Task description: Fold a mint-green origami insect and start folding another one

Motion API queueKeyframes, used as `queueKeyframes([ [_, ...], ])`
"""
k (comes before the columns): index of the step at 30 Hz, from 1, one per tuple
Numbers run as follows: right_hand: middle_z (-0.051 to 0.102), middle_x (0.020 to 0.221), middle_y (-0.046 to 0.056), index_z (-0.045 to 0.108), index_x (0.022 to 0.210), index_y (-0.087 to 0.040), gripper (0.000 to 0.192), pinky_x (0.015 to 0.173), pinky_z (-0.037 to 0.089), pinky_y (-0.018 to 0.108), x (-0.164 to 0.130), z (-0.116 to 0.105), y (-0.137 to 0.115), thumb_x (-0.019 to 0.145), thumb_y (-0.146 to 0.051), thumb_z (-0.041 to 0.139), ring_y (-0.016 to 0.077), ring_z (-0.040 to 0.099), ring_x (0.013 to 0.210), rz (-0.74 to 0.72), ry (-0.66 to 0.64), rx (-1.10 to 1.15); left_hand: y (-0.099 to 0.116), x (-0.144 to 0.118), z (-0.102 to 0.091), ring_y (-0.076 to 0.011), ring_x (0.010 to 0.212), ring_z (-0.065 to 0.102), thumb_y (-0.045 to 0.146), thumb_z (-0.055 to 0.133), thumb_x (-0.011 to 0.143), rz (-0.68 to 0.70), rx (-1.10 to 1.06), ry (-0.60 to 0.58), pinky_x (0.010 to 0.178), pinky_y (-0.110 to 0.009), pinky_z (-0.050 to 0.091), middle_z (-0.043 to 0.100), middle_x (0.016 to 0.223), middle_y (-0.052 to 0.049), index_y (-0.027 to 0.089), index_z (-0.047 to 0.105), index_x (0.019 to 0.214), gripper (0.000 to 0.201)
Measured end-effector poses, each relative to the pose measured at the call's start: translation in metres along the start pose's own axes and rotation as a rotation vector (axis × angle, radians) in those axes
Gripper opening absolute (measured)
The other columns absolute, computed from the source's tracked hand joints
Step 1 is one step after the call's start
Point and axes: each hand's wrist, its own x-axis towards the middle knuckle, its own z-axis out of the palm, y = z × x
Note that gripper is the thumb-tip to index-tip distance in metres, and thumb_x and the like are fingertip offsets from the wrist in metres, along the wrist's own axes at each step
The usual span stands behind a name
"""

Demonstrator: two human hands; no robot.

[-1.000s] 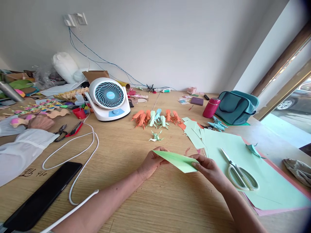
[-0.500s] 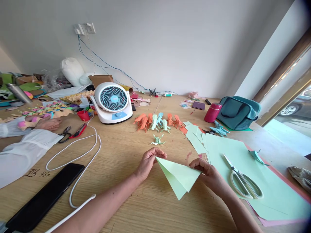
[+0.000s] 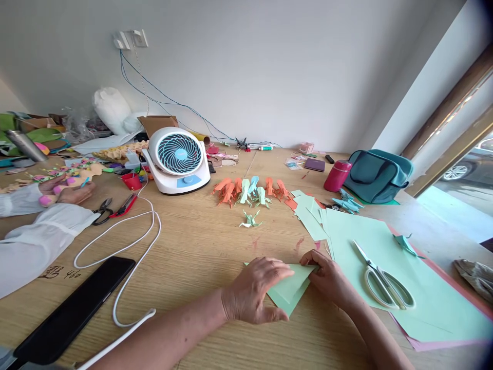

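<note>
A pale green sheet of folding paper [image 3: 293, 288], folded into a triangle, lies on the table with its point toward me. My left hand [image 3: 258, 288] rests over its left part, fingers stretched out and thumb apart, hiding some of the paper. The right-hand corner is pinched in my right hand [image 3: 327, 277]. Beyond the hands stands a small green folded-paper figure [image 3: 250, 220]. Behind it are several orange folded figures [image 3: 227, 191], with green and blue ones among them.
White-handled scissors [image 3: 387, 282] lie on large green sheets [image 3: 431, 308] at right. Past them are a pink flask [image 3: 337, 176] and teal bag [image 3: 379, 176]. A fan [image 3: 177, 160], white cable [image 3: 115, 303] and black phone-like slab [image 3: 77, 308] are left. A co-worker's hands [image 3: 75, 192] hold a colourful strip.
The paper has gone from held up above the table to lying on it. My left hand has let go of the left corner and spread over the paper; my right keeps its corner.
</note>
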Motion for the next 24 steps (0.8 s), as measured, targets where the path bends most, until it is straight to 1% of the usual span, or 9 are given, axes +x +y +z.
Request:
queueKeyframes([
  [2, 0.058, 0.078, 0.000, 0.057, 0.083, -0.023, 0.024, 0.057, 0.037, 0.026, 0.000, 0.002, 0.000, 0.064, -0.012, 0.046, 0.0168, 0.051, 0.068, 0.002, 0.013, -0.008, 0.002, -0.001, 0.005, -0.0299, 0.127, 0.051, 0.059, 0.060, 0.084, -0.019, 0.070, -0.026, 0.110, -0.043, 0.035, 0.057, 0.136, -0.015, 0.018, 0.045, 0.139, 0.071],
  [3, 0.058, 0.078, 0.000, 0.057, 0.083, -0.023, 0.025, 0.056, 0.037, 0.026, 0.000, 0.003, 0.000, 0.064, -0.012, 0.047, 0.0167, 0.051, 0.068, 0.000, 0.015, -0.014, 0.002, -0.002, 0.007, -0.0296, 0.127, 0.051, 0.057, 0.060, 0.085, -0.033, 0.096, -0.033, 0.109, -0.043, 0.036, 0.057, 0.136, -0.015, 0.018, 0.046, 0.138, 0.068],
  [7, 0.058, 0.080, 0.001, 0.054, 0.083, -0.022, 0.026, 0.063, 0.042, 0.028, -0.004, 0.004, -0.003, 0.063, -0.010, 0.044, 0.0173, 0.054, 0.071, -0.026, 0.010, -0.080, -0.005, -0.005, 0.012, -0.0234, 0.113, 0.060, 0.023, 0.056, 0.088, -0.059, 0.157, -0.048, 0.098, -0.037, 0.043, 0.066, 0.125, -0.007, 0.022, 0.059, 0.122, 0.034],
  [9, 0.058, 0.082, 0.001, 0.053, 0.083, -0.022, 0.027, 0.067, 0.044, 0.029, -0.009, 0.005, -0.005, 0.063, -0.008, 0.042, 0.0178, 0.055, 0.075, -0.061, 0.003, -0.104, -0.008, -0.005, 0.012, -0.0201, 0.105, 0.062, 0.010, 0.053, 0.083, -0.053, 0.172, -0.053, 0.093, -0.034, 0.044, 0.070, 0.117, -0.004, 0.022, 0.062, 0.115, 0.035],
  [11, 0.059, 0.085, 0.002, 0.053, 0.083, -0.022, 0.029, 0.069, 0.046, 0.030, -0.015, 0.005, -0.007, 0.062, -0.006, 0.041, 0.0183, 0.057, 0.078, -0.098, 0.000, -0.110, -0.009, -0.006, 0.013, -0.0183, 0.100, 0.063, 0.005, 0.052, 0.080, -0.042, 0.180, -0.059, 0.088, -0.032, 0.045, 0.071, 0.113, -0.003, 0.021, 0.063, 0.111, 0.036],
  [14, 0.061, 0.093, 0.005, 0.057, 0.085, -0.022, 0.033, 0.073, 0.049, 0.031, -0.027, 0.005, -0.008, 0.063, -0.003, 0.042, 0.0198, 0.060, 0.085, -0.152, 0.020, -0.157, -0.009, -0.007, 0.013, -0.0184, 0.097, 0.062, 0.005, 0.052, 0.078, -0.033, 0.222, -0.098, 0.084, -0.030, 0.046, 0.071, 0.108, -0.003, 0.021, 0.063, 0.109, 0.036],
  [18, 0.062, 0.109, 0.008, 0.064, 0.098, -0.025, 0.038, 0.082, 0.051, 0.036, -0.042, 0.005, -0.005, 0.073, -0.002, 0.046, 0.0233, 0.062, 0.097, -0.260, 0.063, -0.316, -0.003, -0.007, 0.012, -0.0222, 0.097, 0.060, 0.020, 0.056, 0.084, -0.043, 0.346, -0.232, 0.081, -0.033, 0.047, 0.069, 0.106, -0.007, 0.020, 0.060, 0.114, 0.030],
  [21, 0.063, 0.108, 0.010, 0.064, 0.109, -0.026, 0.033, 0.084, 0.051, 0.041, -0.050, 0.004, -0.006, 0.085, -0.007, 0.050, 0.0251, 0.061, 0.097, -0.357, 0.067, -0.438, 0.004, -0.006, 0.011, -0.0248, 0.099, 0.058, 0.029, 0.059, 0.085, -0.059, 0.442, -0.329, 0.079, -0.036, 0.047, 0.066, 0.110, -0.008, 0.019, 0.055, 0.121, 0.038],
  [24, 0.065, 0.101, 0.010, 0.066, 0.108, -0.024, 0.025, 0.078, 0.051, 0.040, -0.054, 0.004, -0.012, 0.093, -0.013, 0.050, 0.0235, 0.061, 0.088, -0.423, 0.045, -0.522, 0.010, -0.005, 0.011, -0.0255, 0.099, 0.056, 0.032, 0.059, 0.086, -0.061, 0.507, -0.372, 0.078, -0.037, 0.046, 0.064, 0.111, -0.009, 0.017, 0.054, 0.120, 0.037],
])
